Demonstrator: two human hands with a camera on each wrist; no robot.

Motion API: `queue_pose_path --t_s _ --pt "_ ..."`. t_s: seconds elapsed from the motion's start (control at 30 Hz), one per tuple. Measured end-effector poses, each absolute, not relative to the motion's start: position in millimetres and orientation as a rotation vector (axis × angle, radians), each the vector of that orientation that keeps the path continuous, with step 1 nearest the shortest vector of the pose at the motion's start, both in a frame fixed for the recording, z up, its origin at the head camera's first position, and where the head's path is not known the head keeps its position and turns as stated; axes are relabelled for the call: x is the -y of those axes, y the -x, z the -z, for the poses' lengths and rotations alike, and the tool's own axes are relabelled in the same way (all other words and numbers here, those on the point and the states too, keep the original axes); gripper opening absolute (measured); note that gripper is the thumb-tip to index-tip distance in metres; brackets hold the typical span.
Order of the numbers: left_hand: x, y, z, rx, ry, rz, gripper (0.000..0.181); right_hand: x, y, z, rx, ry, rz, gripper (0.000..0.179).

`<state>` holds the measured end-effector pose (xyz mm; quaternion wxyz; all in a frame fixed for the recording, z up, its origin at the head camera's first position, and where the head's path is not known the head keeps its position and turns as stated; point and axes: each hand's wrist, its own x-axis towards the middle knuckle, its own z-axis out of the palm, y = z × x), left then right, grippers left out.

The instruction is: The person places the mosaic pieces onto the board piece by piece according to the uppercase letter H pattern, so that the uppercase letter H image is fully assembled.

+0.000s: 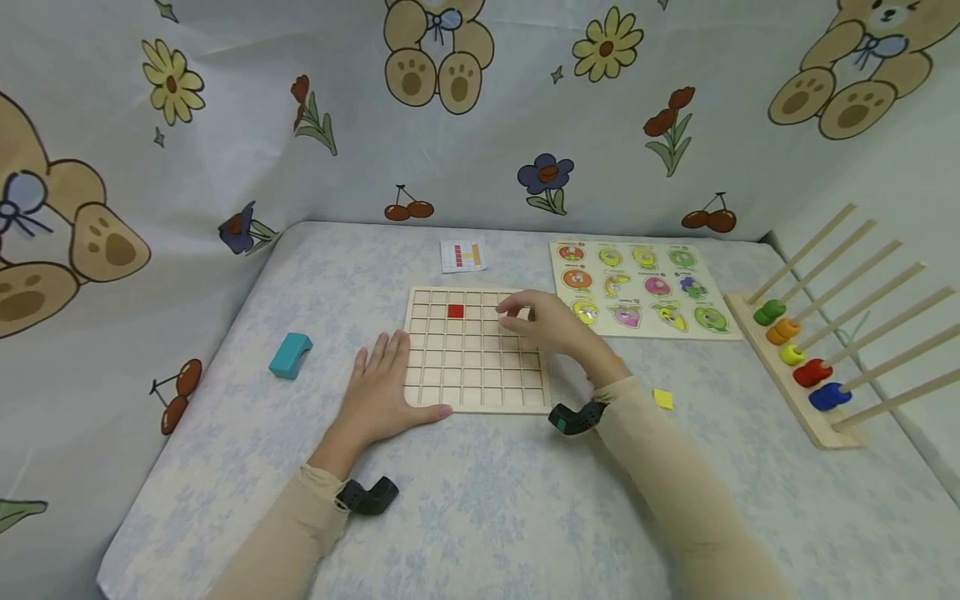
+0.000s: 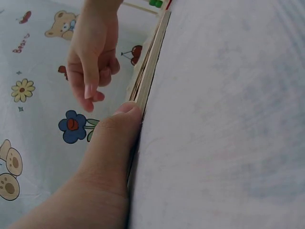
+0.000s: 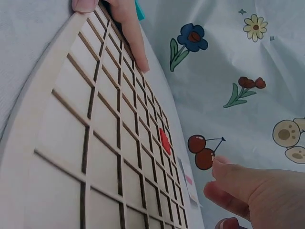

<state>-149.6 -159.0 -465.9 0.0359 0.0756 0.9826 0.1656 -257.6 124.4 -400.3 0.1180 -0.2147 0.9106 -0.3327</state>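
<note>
A wooden grid board [image 1: 472, 400] lies on the table, with one red square tile [image 1: 455, 311] in a cell of its second row from the far edge. My left hand [image 1: 378, 392] rests at the board's left side, fingers spread along the left edge and thumb on the near edge. Over the board's far right part hovers my right hand [image 1: 551, 321]. Its thumb and forefinger are bent toward each other with a gap, and nothing shows between them. In the right wrist view the red tile [image 3: 165, 141] stands out beyond the near cells.
A teal block [image 1: 289, 356] lies at left. Behind the board is a small pattern card [image 1: 463, 256]; a fruit puzzle board [image 1: 637, 287] lies behind right. A yellow square tile [image 1: 663, 398] lies near the right sleeve. An abacus with wooden rods [image 1: 798, 375] stands far right.
</note>
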Motion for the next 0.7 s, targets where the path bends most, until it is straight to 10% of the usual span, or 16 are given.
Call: queue_pose_path --t_s 0.7 --pt "159.4 150.3 467.3 -3.019 -0.236 -0.513 0.144 -226.6 224.3 398.2 -2.747 0.494 0.867 0.026"
